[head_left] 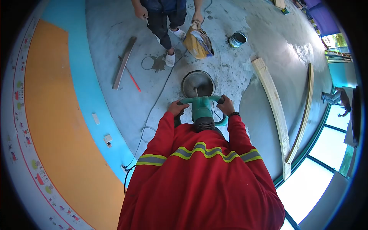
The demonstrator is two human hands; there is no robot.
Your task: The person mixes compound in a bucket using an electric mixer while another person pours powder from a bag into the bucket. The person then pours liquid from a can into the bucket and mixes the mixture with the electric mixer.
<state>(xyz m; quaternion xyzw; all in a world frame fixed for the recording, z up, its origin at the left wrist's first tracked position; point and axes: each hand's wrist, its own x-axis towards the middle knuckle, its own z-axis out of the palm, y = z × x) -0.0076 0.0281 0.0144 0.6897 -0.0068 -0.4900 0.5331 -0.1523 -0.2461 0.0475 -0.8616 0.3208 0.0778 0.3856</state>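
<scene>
A person in red steadies a green power mixer, left hand and right hand each with fingers wrapped around a grip — its shaft dipping into a bucket just ahead at 12 o'clock. A cable snakes over the concrete floor at 10. Long planks edge the floor space from 2 to 4; a blue-and-orange wall bounds it at 9. Beyond the bucket, a co-worker holds a yellow bag at 12 — any wording on the tin at 1 too small to read.
</scene>
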